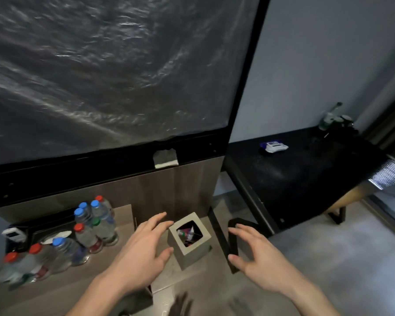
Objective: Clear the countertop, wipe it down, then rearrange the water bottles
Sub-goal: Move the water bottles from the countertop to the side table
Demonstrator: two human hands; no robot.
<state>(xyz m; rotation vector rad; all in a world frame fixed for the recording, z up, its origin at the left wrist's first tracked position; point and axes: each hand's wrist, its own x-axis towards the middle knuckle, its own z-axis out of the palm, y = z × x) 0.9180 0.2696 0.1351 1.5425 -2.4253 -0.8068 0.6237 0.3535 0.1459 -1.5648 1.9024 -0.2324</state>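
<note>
Far left, low wooden countertop (pixel 55 290): a cluster of plastic water bottles (pixel 94 226), caps red, blue and green, standing close together in no clear order, some near the front edge and some further back against a dark tray (pixel 43 226); a small white device (pixel 13 234) sits at the tray's left end. Nothing removed from this stretch, by the look of it, and no cloth in sight, so I judge wiping not begun and the bottles not yet rearranged. Centre, lower down: the left hand (pixel 141 252), fingers spread wide, empty, just beside the left wall of a small square grey waste bin (pixel 192 249); whether it touches cannot be told. The bin stands upright, open-topped, with coloured wrappers inside, which suggests clearing is the step in hand. Right of the bin: the right hand (pixel 258 258), likewise wide and empty, near a black angled frame (pixel 232 245), apart from the bin. Behind, a large dark plastic-covered panel (pixel 112 71). Far right: a black counter (pixel 301 172) bearing a blue-and-white packet (pixel 273 147) and a clutter of glassware (pixel 335 120) at the rear corner. Task early; most remains.
</note>
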